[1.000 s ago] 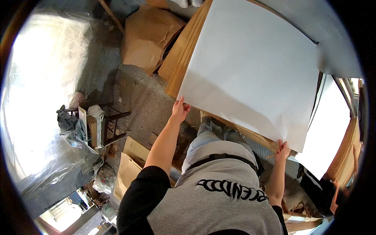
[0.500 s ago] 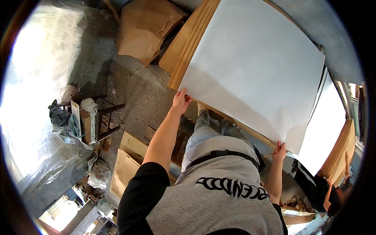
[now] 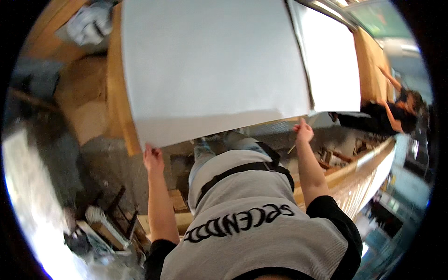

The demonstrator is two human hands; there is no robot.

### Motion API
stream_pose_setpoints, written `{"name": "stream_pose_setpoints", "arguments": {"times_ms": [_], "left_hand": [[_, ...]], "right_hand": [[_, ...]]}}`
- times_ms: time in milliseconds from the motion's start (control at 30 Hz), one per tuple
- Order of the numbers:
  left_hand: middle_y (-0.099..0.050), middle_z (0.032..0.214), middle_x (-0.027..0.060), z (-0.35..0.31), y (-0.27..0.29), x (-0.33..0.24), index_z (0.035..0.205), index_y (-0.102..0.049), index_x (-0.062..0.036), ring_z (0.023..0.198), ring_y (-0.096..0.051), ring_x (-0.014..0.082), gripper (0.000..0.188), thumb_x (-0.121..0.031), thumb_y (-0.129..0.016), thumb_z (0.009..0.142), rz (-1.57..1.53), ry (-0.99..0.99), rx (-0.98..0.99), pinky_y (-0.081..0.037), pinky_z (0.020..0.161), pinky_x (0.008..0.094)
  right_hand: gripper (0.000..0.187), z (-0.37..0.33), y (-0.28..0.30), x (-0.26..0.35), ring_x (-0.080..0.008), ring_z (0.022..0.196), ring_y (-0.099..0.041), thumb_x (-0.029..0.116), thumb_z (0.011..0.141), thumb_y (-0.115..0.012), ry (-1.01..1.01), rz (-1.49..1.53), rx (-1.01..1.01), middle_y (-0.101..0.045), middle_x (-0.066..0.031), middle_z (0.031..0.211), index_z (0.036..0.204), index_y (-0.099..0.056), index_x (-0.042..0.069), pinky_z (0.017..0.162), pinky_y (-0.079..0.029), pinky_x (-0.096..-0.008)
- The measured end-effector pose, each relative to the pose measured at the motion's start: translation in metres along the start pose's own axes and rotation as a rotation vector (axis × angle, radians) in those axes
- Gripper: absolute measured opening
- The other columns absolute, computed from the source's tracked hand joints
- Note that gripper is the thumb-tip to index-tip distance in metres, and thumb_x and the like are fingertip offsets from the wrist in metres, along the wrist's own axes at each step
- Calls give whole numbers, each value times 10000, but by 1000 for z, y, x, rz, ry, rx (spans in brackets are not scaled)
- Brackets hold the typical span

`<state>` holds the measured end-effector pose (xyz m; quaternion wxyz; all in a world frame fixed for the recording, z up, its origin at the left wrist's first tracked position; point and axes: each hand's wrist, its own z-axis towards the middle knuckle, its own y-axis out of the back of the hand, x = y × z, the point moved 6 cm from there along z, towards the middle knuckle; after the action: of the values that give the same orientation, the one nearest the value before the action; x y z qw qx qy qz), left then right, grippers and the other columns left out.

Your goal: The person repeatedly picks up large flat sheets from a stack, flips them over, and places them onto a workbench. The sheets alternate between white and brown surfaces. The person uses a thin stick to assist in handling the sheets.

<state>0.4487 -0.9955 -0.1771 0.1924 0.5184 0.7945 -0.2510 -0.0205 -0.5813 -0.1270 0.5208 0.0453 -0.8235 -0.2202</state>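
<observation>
A large white sheet (image 3: 210,65) spreads in front of me over a stack of wooden boards (image 3: 122,88). My left hand (image 3: 154,158) pinches the sheet's near left corner. At its near right corner, my right hand (image 3: 304,131) has thumb and fingers closed on the edge. A thin stick-like thing (image 3: 292,149) pokes out from below that right hand; what it is cannot be made out. To the right lies a second white sheet (image 3: 329,60), with a narrow dark gap between the two.
Another person (image 3: 396,109) in dark clothes stands at the far right, hands at a wooden panel (image 3: 371,60). Brown paper (image 3: 84,102) lies left of the boards. Behind me on the right is a long wooden piece (image 3: 359,179); cluttered furniture (image 3: 105,228) stands lower left.
My view has swung toward the right, so the second sheet and other person show more fully. Both hands keep to the near corners; the sheet now covers more of the boards' near edge.
</observation>
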Motion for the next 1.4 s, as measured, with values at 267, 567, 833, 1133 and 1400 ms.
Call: {"name": "stream_pose_setpoints", "arguments": {"times_ms": [267,567,833,1133,1400], "left_hand": [[-430,591,24,0,11,-5,773,-412,-62,498,-431,129,212,-216,-546,833,48,-10,33,-358,394,257],[-430,616,33,35,44,-13,825,-421,-53,509,-438,139,224,-237,-548,831,97,26,56,-354,397,261],[-409,604,28,37,46,-14,822,-407,-67,508,-433,140,220,-243,-539,836,164,84,24,-353,406,257],[-431,545,45,39,52,-15,815,-423,-62,479,-417,151,217,-259,-509,851,211,130,-54,-367,420,267],[-444,540,47,53,59,-18,789,-442,-54,480,-439,138,235,-270,-518,843,258,115,14,-362,395,238]], "right_hand": [[349,-66,-42,-18,-145,460,-536,300,798,-563,-150,-471,517,-586,-98,648,832,-591,-46,443,-458,-252],[289,-56,-55,-71,-137,443,-530,283,799,-546,-368,-250,490,-585,-78,655,824,-565,-5,377,-394,-254],[290,-66,-47,-47,-101,484,-545,323,759,-598,-462,-96,414,-596,-41,710,810,-573,39,355,-311,-224],[293,2,1,-59,-157,643,-613,233,777,-589,-219,101,-137,-592,-59,846,980,-450,74,342,-309,-209],[202,24,17,-39,-144,627,-615,224,813,-552,-283,200,-162,-597,-39,800,935,-497,72,348,-316,-214]]}}
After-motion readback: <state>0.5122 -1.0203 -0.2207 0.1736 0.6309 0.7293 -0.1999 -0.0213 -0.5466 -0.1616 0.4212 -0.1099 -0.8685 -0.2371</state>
